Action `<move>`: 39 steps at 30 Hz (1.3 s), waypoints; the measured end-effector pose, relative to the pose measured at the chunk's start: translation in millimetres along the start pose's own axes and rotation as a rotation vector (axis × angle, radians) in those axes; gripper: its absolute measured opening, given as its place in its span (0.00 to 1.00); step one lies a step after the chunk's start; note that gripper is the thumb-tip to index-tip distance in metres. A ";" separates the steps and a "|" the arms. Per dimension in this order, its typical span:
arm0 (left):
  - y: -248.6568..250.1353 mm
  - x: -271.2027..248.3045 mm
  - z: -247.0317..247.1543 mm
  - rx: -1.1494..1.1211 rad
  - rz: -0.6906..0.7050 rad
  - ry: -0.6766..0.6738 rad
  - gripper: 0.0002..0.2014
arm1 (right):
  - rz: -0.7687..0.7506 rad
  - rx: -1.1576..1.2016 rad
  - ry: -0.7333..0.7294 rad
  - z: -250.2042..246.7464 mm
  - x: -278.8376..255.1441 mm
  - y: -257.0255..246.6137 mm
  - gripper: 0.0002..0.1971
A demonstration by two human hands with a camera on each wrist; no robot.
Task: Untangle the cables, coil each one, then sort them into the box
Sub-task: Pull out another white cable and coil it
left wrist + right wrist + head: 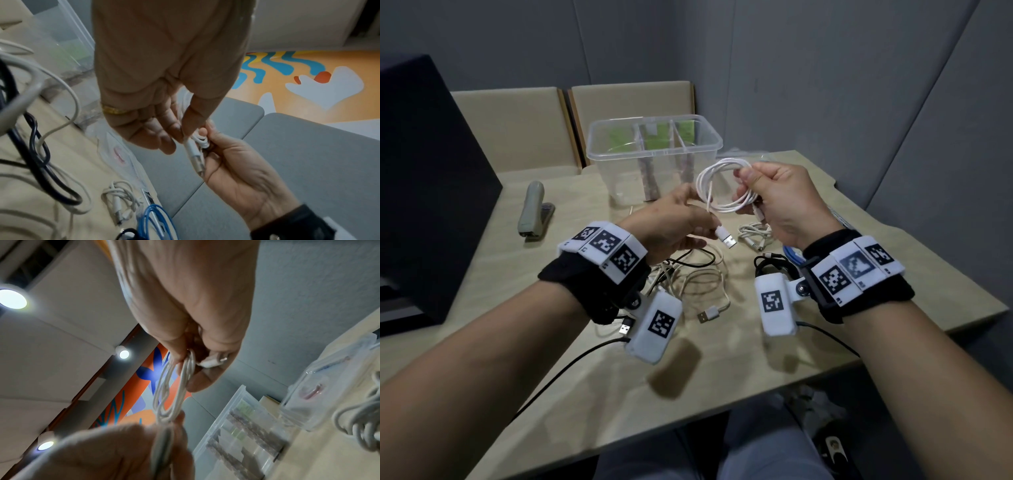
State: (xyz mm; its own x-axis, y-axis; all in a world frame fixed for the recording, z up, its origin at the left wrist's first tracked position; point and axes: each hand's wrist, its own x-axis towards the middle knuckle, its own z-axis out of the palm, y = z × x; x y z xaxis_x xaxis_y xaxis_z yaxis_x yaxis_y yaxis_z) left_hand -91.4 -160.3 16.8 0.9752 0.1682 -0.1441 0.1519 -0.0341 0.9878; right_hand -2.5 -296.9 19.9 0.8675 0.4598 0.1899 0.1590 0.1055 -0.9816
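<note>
A white USB cable [717,186] is looped into a coil in the air in front of the clear divided box [599,154]. My right hand [748,181] pinches the right side of the loops, with the cable's small connector [211,362] tucked against its fingers. My left hand [700,221] pinches the coil's lower left part, and the USB-A plug [726,238] sticks out just beyond its fingers. The wrist views show the same coil [174,391] stretched between the two hands, and the fingers of my left hand [185,134] meeting those of my right hand [236,170] on the cable.
Below the hands a tangle of beige and black cables [688,277] lies on the table. A small white coil [756,236], a black coil [774,262] and a blue cable [792,253] lie at the right. A stapler [534,212] lies left; a dark screen [424,192] stands far left.
</note>
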 end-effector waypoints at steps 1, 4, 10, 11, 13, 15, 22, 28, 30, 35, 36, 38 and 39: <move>-1.0 -0.4 -2.1 0.069 0.009 0.014 0.13 | 0.004 0.012 -0.008 -2.1 1.0 -0.9 0.08; -0.7 -2.4 -10.6 0.347 0.050 0.020 0.10 | -0.001 0.023 -0.033 -4.8 0.9 -2.5 0.08; 11.6 -7.6 -26.6 0.143 0.091 -0.063 0.05 | -0.054 -0.106 0.013 -10.3 3.7 0.1 0.08; 14.4 -8.1 -30.4 0.114 0.103 -0.068 0.05 | -0.059 -0.133 0.011 -12.6 4.3 1.0 0.08; 21.2 -8.7 -37.3 0.091 0.139 -0.060 0.05 | -0.072 -0.184 -0.007 -15.6 4.5 3.2 0.09; 27.0 -9.0 -42.8 0.103 0.192 -0.036 0.06 | -0.062 -0.207 -0.021 -16.0 3.9 6.7 0.09; 21.6 1.3 -52.8 0.428 0.256 0.229 0.05 | -0.003 -0.038 -0.021 -12.9 0.5 3.2 0.07; 12.7 3.9 -28.4 -0.061 0.277 0.361 0.11 | 0.072 0.190 -0.120 -4.7 -5.5 -3.8 0.05; 14.2 2.6 -21.9 -0.302 0.228 0.253 0.11 | 0.091 0.189 -0.106 -4.2 -5.0 -2.1 0.04; 8.8 1.6 -13.5 -0.248 0.101 0.046 0.12 | 0.075 0.173 -0.027 -6.0 0.9 0.2 0.04; 6.4 3.1 -10.6 -0.225 0.097 0.054 0.09 | 0.063 0.180 -0.002 -5.2 2.0 1.0 0.04; 2.9 5.8 -5.5 -0.238 0.105 0.092 0.05 | 0.044 0.185 0.061 -3.0 3.1 3.5 0.04; 1.6 6.7 -3.5 -0.258 0.117 0.113 0.06 | 0.037 0.188 0.099 -2.1 3.6 4.8 0.04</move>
State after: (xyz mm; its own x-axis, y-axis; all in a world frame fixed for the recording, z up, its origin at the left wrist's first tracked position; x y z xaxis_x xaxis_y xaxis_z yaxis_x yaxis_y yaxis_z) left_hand -85.2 -155.8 17.6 0.9572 0.2873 -0.0352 -0.0207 0.1890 0.9818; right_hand 2.3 -296.6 15.8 0.9148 0.3780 0.1423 0.0440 0.2571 -0.9654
